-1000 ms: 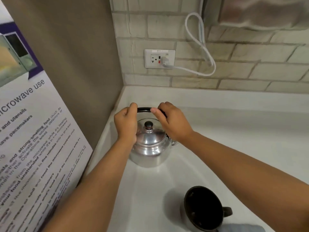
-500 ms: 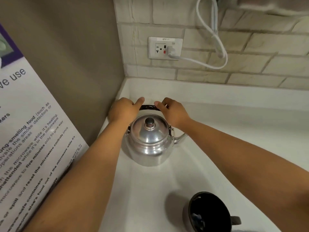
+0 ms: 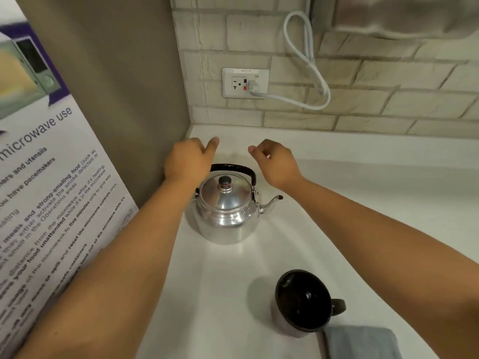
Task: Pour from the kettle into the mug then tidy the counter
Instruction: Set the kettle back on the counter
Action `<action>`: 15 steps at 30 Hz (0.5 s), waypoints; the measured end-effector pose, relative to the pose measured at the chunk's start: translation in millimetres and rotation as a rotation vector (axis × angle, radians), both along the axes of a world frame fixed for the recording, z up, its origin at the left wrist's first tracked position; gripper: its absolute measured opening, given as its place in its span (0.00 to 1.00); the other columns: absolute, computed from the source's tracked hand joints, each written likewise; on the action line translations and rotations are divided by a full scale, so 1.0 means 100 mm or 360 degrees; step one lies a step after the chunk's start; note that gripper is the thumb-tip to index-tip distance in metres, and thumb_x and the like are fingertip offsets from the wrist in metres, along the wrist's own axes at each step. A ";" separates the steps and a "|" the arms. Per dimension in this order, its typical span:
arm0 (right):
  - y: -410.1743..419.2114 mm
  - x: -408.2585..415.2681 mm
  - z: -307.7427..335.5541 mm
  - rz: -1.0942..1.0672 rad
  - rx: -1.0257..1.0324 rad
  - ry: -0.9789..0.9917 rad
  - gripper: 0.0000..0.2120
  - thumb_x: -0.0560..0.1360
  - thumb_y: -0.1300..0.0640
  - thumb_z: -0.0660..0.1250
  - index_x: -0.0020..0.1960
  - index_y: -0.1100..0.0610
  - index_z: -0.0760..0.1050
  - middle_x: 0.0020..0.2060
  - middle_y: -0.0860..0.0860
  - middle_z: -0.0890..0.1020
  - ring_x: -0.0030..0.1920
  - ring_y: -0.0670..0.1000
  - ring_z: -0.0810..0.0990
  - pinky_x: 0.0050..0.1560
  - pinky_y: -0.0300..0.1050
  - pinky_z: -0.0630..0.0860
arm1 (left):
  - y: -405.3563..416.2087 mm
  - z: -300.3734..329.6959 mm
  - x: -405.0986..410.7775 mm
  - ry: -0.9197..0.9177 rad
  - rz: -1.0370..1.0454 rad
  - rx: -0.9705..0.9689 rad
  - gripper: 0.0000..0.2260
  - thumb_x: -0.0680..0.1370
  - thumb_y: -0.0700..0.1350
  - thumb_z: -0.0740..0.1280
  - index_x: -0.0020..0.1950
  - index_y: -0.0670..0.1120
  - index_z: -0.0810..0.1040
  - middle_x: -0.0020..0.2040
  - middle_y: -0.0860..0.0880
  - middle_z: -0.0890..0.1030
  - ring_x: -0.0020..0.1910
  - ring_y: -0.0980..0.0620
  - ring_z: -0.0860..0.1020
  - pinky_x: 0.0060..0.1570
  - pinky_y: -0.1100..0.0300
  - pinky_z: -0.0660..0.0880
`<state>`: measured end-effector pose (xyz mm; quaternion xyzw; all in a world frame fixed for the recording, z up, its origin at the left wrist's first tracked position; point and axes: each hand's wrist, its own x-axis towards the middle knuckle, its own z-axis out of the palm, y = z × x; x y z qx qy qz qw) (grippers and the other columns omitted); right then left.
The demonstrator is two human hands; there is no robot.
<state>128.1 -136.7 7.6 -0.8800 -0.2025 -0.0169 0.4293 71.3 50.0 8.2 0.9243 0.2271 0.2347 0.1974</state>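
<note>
While unheld, kettle point(image 3: 225, 213) below fingers point(image 3: 255, 151).

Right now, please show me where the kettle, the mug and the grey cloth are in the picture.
kettle point(image 3: 225, 218): head view, on the shiny steel body below the lid.
mug point(image 3: 302, 299): head view, on the dark inside of the cup.
grey cloth point(image 3: 360, 343): head view, on the folded fabric at the bottom edge.

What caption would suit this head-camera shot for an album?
Both hands, left and right, hover empty above the steel kettle, black mug waiting nearby on the counter.
</note>
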 end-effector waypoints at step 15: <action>-1.98 -2.19 -0.75 -0.0282 0.0229 -0.0030 0.02 0.78 0.52 0.62 0.48 0.46 0.74 0.45 0.43 0.79 0.41 0.44 0.76 0.39 0.31 0.70 | -1.21 -0.87 -1.88 -0.0095 -0.0556 -0.0046 0.13 0.78 0.55 0.66 0.45 0.45 0.80 0.43 0.49 0.79 0.44 0.49 0.76 0.40 0.55 0.73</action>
